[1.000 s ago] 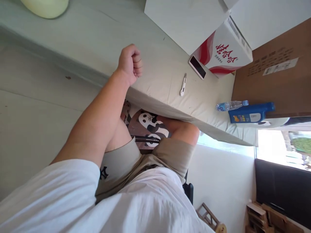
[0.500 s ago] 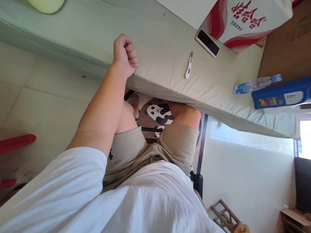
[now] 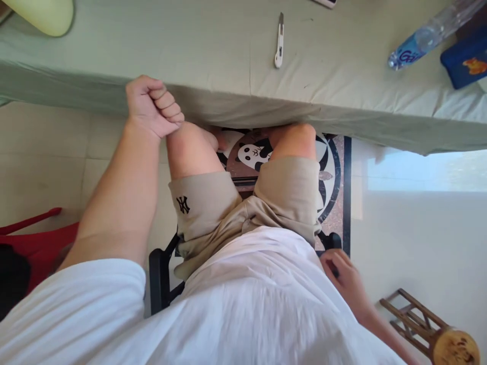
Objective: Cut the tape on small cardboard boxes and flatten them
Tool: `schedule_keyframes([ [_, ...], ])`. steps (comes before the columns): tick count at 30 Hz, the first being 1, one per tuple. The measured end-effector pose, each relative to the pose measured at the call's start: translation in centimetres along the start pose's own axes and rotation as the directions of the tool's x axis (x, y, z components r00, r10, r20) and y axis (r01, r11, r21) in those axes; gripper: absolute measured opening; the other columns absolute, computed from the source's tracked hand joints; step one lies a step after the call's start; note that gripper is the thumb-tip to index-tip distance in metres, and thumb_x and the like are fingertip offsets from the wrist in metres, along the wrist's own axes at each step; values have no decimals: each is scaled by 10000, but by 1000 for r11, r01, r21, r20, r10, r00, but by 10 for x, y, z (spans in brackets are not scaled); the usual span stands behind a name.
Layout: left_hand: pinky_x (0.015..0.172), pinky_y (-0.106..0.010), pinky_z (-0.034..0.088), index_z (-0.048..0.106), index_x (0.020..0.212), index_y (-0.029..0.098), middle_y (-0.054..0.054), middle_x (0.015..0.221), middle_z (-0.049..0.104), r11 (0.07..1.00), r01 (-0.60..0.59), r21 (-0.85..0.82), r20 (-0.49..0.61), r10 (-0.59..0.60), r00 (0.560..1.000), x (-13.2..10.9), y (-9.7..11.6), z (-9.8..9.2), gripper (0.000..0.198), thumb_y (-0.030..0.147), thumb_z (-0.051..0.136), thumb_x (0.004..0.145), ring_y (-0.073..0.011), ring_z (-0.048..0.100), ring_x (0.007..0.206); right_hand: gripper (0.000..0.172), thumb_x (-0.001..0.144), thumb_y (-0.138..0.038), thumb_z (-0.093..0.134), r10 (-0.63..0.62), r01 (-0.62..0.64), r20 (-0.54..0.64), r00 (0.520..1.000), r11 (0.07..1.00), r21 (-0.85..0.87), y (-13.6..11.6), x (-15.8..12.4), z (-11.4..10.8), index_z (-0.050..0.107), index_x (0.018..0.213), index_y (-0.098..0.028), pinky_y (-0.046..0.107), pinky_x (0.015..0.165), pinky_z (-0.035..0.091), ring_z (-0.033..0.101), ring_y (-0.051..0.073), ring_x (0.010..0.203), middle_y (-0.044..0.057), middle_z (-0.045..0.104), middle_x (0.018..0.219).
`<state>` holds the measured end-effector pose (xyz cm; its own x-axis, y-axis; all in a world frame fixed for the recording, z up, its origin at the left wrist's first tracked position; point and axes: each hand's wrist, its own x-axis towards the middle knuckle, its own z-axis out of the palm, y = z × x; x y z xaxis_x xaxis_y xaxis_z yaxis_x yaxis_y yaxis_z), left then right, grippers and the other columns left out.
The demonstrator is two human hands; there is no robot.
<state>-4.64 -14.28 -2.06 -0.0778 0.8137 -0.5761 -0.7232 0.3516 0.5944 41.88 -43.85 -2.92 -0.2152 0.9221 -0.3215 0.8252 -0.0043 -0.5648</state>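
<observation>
My left hand [image 3: 154, 106] is closed in a fist at the front edge of the cloth-covered table [image 3: 171, 45], above my knee, with nothing visible in it. Beside my hip, my right hand [image 3: 344, 276] is curled at the black chair armrest [image 3: 332, 240], slightly blurred, with a dark part of it showing between the fingers. A white utility knife [image 3: 279, 43] lies on the cloth, its blade end pointing away from me. Neither hand touches the knife.
A clear plastic bottle [image 3: 426, 38] and a blue container [image 3: 466, 61] are at the table's right. A pale green rounded object [image 3: 47, 15] stands top left. On the floor are a wooden stool [image 3: 456, 347] and something red [image 3: 49, 248]. A phone edge shows at the top.
My left hand has come back from the tabletop to its front edge, still closed. My right hand has come into view at the armrest. The view has shifted, cutting off the box and most of the phone.
</observation>
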Motion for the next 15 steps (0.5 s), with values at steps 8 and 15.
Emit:
schedule_keyframes([
  [8,436,-189,-14,99,625,218,44,379,184,998,-13,53,-71,16,997,-65,-18,-60,442,135,195,1048,-77,9,453,425,799,-391,552,277,-351,-445,852,932,-92,33,47,-25,240,552,-243,305,563,319,269,123,525,-48,239,513],
  [15,430,-183,194,105,630,199,64,355,218,796,40,605,-274,160,948,-94,-46,-130,383,99,306,940,-78,143,410,375,830,-409,530,528,-656,-435,729,721,-224,119,59,-64,355,542,-245,291,493,358,278,125,491,-13,257,558],
])
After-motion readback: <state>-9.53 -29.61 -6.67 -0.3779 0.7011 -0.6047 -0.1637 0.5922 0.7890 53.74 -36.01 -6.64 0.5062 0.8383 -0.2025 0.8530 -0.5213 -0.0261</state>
